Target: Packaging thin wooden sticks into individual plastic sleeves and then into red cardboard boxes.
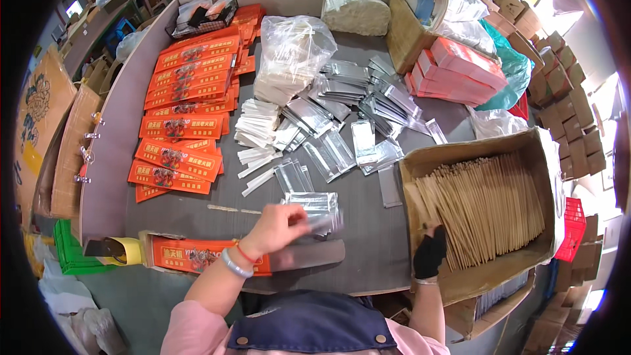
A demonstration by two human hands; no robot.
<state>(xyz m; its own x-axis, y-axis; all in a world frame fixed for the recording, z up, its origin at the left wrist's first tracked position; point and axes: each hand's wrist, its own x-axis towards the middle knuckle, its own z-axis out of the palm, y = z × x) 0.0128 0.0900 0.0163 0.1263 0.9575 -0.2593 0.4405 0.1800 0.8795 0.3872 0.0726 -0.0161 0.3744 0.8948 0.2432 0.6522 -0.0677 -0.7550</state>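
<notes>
My left hand (pixel 279 229), with a red cord and a pale bangle at the wrist, is closed in a pinch beside a small stack of silver packets (pixel 314 204). Motion blurs the packet edge by its fingertips, so what it pinches is unclear. Below it, a red printed chopstick sleeve (pixel 190 254) lies in a low cardboard holder (pixel 148 253); a blurred, see-through strip (pixel 309 256) reaches right from there. In a black fingerless glove, my right hand (pixel 430 254) has its fingers curled on the ends of wooden chopsticks (pixel 486 210) along the left side of an open carton (pixel 476 290).
Rows of red sleeves (pixel 190 85) cover the table's left. White paper strips (pixel 256 125) and loose silver packets (pixel 355 89) spread across the middle, behind which stands a clear bag (pixel 292 52). Pink boxes (pixel 460 69) sit at the back right. A grey partition (pixel 121 121) edges the table.
</notes>
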